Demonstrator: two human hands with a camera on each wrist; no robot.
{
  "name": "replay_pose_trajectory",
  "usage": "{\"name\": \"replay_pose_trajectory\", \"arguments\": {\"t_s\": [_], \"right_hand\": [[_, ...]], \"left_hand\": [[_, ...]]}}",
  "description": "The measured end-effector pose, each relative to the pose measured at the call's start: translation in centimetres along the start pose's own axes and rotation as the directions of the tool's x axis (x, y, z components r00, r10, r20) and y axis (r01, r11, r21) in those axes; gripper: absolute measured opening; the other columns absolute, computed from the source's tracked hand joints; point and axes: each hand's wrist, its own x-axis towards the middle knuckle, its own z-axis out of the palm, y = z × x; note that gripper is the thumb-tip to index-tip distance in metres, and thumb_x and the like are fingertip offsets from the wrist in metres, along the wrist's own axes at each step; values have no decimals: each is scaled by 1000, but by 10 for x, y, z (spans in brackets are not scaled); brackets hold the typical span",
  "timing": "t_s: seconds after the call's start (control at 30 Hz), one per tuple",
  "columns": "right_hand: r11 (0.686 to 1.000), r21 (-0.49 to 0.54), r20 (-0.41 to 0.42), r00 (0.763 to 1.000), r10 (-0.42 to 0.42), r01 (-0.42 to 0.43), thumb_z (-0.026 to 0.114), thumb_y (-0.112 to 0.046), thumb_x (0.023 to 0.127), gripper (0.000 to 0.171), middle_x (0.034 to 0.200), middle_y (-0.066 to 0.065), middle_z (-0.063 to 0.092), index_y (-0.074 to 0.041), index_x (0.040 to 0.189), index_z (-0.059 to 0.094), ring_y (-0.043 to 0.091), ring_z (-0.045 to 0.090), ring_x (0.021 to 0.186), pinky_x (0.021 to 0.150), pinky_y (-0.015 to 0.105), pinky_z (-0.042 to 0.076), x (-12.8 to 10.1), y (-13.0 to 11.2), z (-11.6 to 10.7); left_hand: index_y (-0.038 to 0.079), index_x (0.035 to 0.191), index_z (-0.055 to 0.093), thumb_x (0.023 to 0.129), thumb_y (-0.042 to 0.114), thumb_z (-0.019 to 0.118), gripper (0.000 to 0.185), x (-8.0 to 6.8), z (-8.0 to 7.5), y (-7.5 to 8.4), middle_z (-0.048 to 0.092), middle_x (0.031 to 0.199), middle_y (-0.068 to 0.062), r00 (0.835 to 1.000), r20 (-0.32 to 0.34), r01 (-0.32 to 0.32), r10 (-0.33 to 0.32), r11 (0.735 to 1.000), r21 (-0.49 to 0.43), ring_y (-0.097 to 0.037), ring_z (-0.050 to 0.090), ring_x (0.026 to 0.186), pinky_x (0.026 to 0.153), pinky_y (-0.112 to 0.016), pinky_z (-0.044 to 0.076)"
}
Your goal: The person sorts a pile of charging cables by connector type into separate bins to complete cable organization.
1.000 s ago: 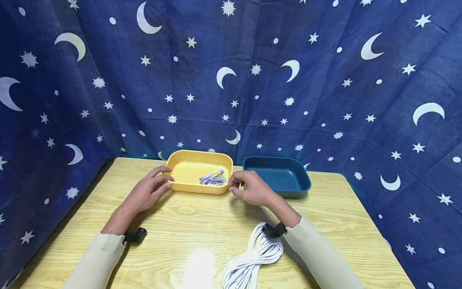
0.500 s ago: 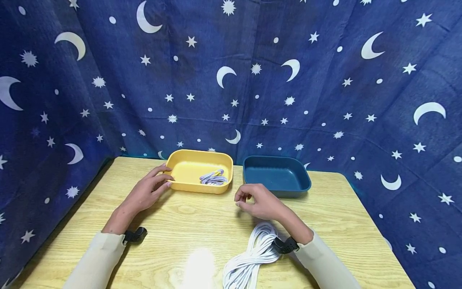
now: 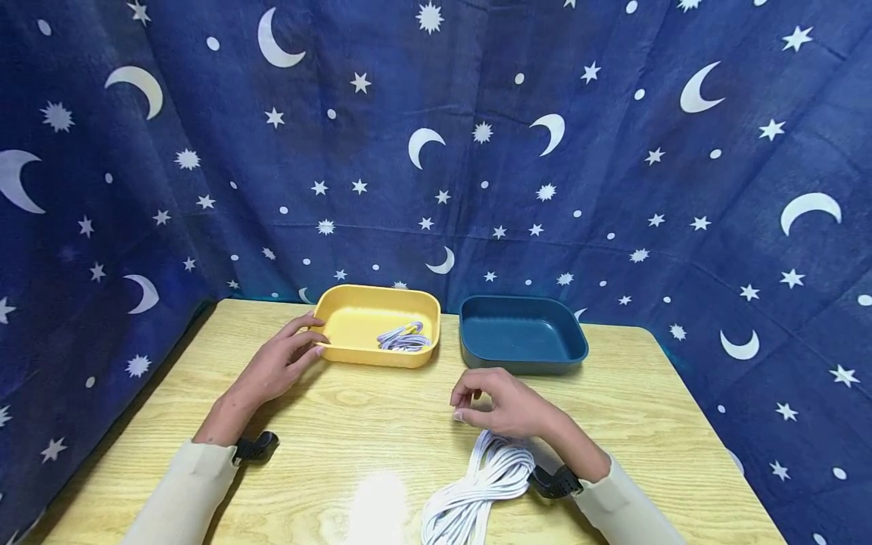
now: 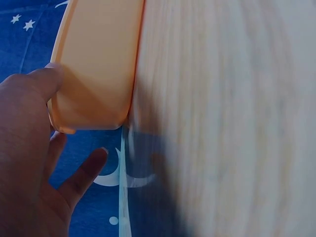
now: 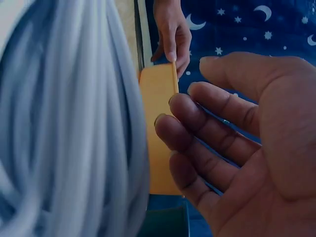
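Observation:
My left hand (image 3: pixel 275 365) grips the left end of a yellow tray (image 3: pixel 364 356), with the thumb at its near corner. In the left wrist view the thumb (image 4: pixel 47 81) lies against the tray's wall and other fingers spread beyond its end. A small coiled lilac cord (image 3: pixel 405 341) with yellow on it lies in the tray's right side. My right hand (image 3: pixel 507 403) hovers over the table, fingers loosely bent, holding nothing. Just below it lies a bundle of white cord (image 3: pixel 477 488), which fills the left of the right wrist view.
A dark blue tray (image 3: pixel 521 366) stands right of the yellow one, a narrow gap between them. Both sit near the back edge of the wooden table (image 3: pixel 327 431). A blue curtain (image 3: pixel 381 151) with moons and stars hangs behind and along the sides.
My right hand has drawn back from the yellow tray's right corner toward me and slightly right, over the white cord. The left hand and both trays have stayed put.

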Motion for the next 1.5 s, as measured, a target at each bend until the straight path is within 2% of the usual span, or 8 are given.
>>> {"name": "replay_pose_trajectory", "arguments": {"t_s": [0.1, 0.27, 0.4, 0.6, 0.83, 0.93, 1.2, 1.5], "right_hand": [[1000, -14, 19, 1000, -24, 24, 78, -17, 97, 8, 97, -16, 68, -17, 104, 73, 5, 67, 89, 82, 35, 60, -8, -3, 1], [999, -38, 47, 999, -17, 19, 79, -18, 96, 10, 100, -11, 70, -18, 104, 73, 11, 69, 93, 85, 36, 59, -21, -8, 0], [996, -75, 85, 995, -49, 55, 82, -19, 94, 16, 105, -8, 70, -18, 107, 72, 12, 69, 99, 90, 35, 58, -31, -12, -1], [983, -131, 137, 985, -107, 125, 88, -24, 89, 30, 113, -13, 66, -19, 113, 71, 5, 63, 106, 96, 29, 54, -43, -19, 2], [984, -145, 266, 962, -60, 101, 88, -30, 88, 33, 119, -16, 63, -27, 116, 71, 3, 58, 111, 100, 27, 51, -55, -25, 7], [986, -148, 290, 956, -37, 83, 88, -29, 88, 32, 122, -17, 62, -30, 115, 71, 1, 54, 115, 102, 27, 51, -57, -25, 10], [983, -158, 267, 963, -44, 89, 82, -22, 90, 28, 122, -17, 61, -30, 114, 69, 2, 53, 112, 99, 25, 50, -55, -23, 17], [969, -228, 125, 990, -67, 94, 81, -14, 85, 27, 108, -16, 61, -27, 105, 69, 2, 56, 96, 85, 20, 50, -52, -17, 21]], "left_hand": [[15, 116, 76, 108, 27, 66, 17, 1, 1, 0, 54, 151, -7, 1000, -6, -19, 19, 1000, 6, -35, 43, 150, 117, -61, 39], [14, 115, 76, 107, 24, 67, 16, 2, 1, 2, 55, 150, -8, 999, -20, -37, 37, 999, 12, -36, 44, 149, 115, -61, 41], [14, 115, 76, 107, 24, 67, 16, 3, 0, 3, 54, 151, -9, 1000, -17, -25, 25, 1000, 15, -36, 44, 149, 116, -61, 40], [14, 117, 75, 108, 27, 65, 19, 1, 1, 2, 53, 152, -8, 1000, 4, 9, -9, 1000, 14, -36, 42, 151, 118, -62, 38], [14, 118, 76, 108, 28, 65, 20, 1, 1, 1, 53, 153, -8, 1000, 8, 22, -22, 1000, 2, -36, 41, 151, 119, -62, 37], [14, 119, 75, 109, 29, 64, 21, 1, 1, 1, 52, 153, -8, 1000, 12, 29, -29, 1000, -2, -37, 41, 151, 119, -63, 36], [14, 120, 75, 109, 29, 63, 23, -1, 2, 1, 51, 154, -8, 999, 23, 49, -49, 999, -2, -37, 40, 151, 120, -64, 35], [14, 120, 75, 109, 29, 64, 22, 0, 1, 2, 51, 154, -8, 998, 22, 54, -53, 999, -2, -36, 39, 152, 120, -64, 35]]}}
